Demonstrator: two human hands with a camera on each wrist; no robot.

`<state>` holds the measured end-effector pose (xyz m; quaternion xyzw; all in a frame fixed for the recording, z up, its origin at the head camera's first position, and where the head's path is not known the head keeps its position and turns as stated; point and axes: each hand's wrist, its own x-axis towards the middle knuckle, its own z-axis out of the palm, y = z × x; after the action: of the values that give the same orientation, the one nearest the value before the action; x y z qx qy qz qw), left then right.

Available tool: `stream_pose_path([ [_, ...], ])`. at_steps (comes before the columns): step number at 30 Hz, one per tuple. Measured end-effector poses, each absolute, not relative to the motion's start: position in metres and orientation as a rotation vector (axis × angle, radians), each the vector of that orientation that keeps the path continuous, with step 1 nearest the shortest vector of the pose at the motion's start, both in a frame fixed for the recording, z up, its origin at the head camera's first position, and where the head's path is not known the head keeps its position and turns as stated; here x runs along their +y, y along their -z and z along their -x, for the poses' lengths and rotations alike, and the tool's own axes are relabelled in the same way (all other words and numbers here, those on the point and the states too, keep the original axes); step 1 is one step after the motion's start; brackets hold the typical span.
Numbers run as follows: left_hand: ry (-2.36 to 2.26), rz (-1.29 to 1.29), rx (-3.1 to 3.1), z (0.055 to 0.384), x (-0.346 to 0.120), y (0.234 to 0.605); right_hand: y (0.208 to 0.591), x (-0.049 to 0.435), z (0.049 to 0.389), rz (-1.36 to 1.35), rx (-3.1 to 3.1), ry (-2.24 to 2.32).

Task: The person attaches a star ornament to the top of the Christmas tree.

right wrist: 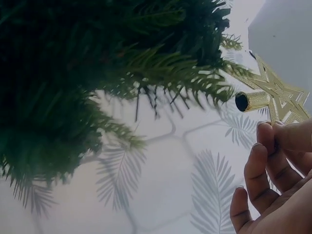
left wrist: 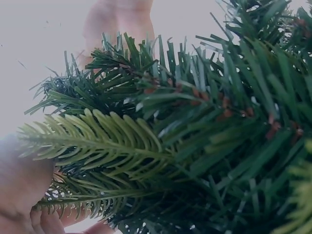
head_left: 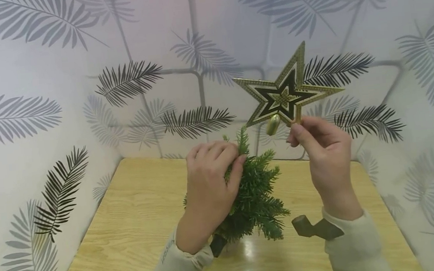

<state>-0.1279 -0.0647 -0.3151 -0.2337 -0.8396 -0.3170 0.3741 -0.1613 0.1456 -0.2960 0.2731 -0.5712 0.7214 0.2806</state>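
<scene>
A small artificial Christmas tree (head_left: pixel 258 192) stands on the table, its green sprigs filling much of both wrist views. At its upper left, my left hand (head_left: pixel 211 183) grips the top branches between thumb and curled fingers. In the left wrist view, light-green sprig tips (left wrist: pixel 97 141) run into that hand. My right hand (head_left: pixel 329 156) pinches one lower point of a gold star tree topper (head_left: pixel 285 97) between thumb and fingertips. The star is held up to the right of the treetop. Its short hollow gold tube (right wrist: pixel 253 101) shows a dark opening facing the tree.
The tree is on a light wood-grain table (head_left: pixel 142 206). Behind and beside it rise pale walls (head_left: pixel 169 36) printed with grey and black leaves. Dark straps (head_left: pixel 318 228) lie at the cuffs of both light sleeves (head_left: pixel 354 244).
</scene>
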Motion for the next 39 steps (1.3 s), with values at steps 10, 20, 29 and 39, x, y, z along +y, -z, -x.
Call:
stream_pose_path([
  [10,0.83,0.61,-2.157,0.128,-0.065,0.315,0.275,0.124,0.161,-0.804,-1.485,-1.949],
  [20,0.816,0.612,-2.139,0.129,-0.066,0.316,0.265,0.111,0.159,-0.851,-1.484,-1.926],
  [29,0.795,0.595,-2.152,0.128,-0.065,0.316,0.263,0.106,0.158,-0.872,-1.558,-1.895],
  [39,0.787,0.58,-2.164,0.128,-0.065,0.316,0.268,0.107,0.157,-0.861,-1.625,-1.852],
])
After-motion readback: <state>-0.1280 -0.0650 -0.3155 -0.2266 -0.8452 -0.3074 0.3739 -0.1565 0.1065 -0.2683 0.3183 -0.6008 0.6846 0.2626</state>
